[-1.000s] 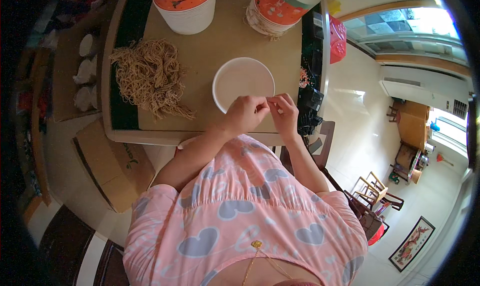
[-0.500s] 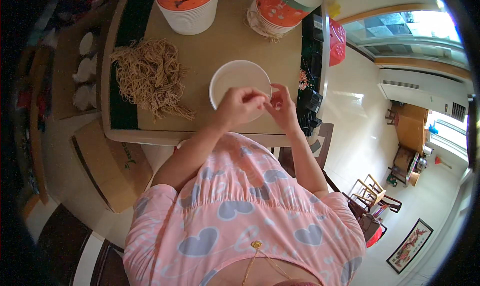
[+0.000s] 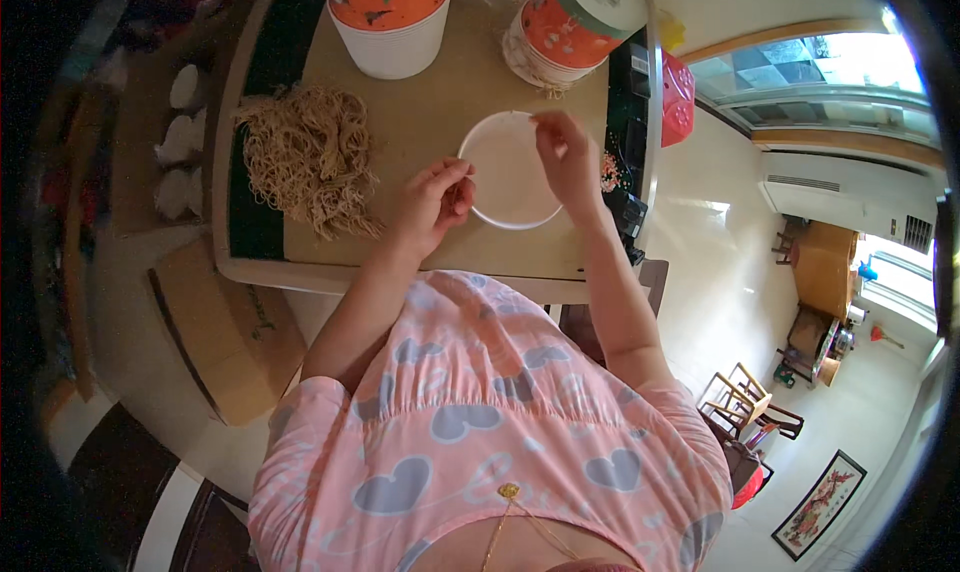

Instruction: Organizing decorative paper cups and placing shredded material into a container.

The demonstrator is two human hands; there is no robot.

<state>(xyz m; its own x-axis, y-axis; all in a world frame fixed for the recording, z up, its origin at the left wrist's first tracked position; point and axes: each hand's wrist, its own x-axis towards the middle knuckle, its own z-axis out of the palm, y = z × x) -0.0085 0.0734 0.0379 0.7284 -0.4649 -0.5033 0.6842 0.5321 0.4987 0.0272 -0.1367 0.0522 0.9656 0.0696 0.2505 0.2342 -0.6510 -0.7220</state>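
A round white tub (image 3: 510, 177), seen from above into its pale inside, is at the near middle of the table. My left hand (image 3: 438, 202) is at its left rim, thumb and forefinger pinched together there and the other fingers curled. At the far right rim, my right hand (image 3: 567, 162) has its fingertips closed on the edge, palm turned down. To the left lies a tangled heap of thin tan strings (image 3: 310, 162). Whether a strand is between my fingers is too small to tell.
A stack of white tubs (image 3: 400, 47) with an orange printed one on it stands at the back. Right of it, an orange tub (image 3: 570, 32) leans with strings around its base. A red plastic basket (image 3: 677, 97) is beyond the table's right edge; a cardboard box (image 3: 225, 332) sits at lower left.
My hands were close together over the tub's near right side. They have parted: the left to the left rim, the right to the far right rim. The tub has shifted right.
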